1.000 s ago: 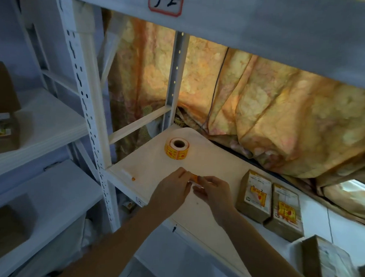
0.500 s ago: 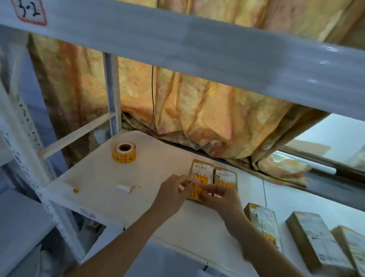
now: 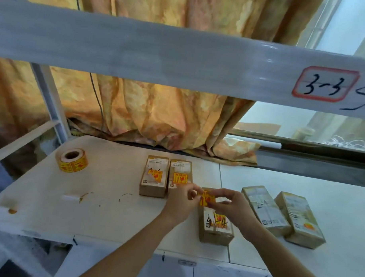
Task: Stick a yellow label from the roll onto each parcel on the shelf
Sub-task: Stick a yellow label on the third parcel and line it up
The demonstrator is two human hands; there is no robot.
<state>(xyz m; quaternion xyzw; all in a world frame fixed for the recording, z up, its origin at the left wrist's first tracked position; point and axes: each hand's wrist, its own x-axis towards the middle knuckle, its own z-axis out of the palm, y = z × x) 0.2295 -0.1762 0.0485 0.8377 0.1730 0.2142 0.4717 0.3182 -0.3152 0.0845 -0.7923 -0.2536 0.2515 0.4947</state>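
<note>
A loose yellow label (image 3: pixel 207 199) is pinched between my left hand (image 3: pixel 182 202) and my right hand (image 3: pixel 232 206), just above the far end of a brown parcel (image 3: pixel 215 228) that carries a yellow sticker and black writing. Two more parcels (image 3: pixel 154 175) (image 3: pixel 179 175) with yellow labels lie side by side behind my left hand. Right of my hands lie two parcels (image 3: pixel 265 211) (image 3: pixel 298 219) with white paper on top; the farther right one shows an orange mark. The label roll (image 3: pixel 72 160) stands at the far left of the white shelf (image 3: pixel 92 207).
A white shelf beam (image 3: pixel 180 59) marked 3-3 crosses overhead. An orange curtain (image 3: pixel 157 116) hangs behind the shelf, with a window at the right. A white upright post (image 3: pixel 50 100) stands at the left. Small scraps (image 3: pixel 72 197) lie on the shelf.
My view and both hands have shifted right along the shelf, from beside the roll to over the third parcel, still holding the label between them.
</note>
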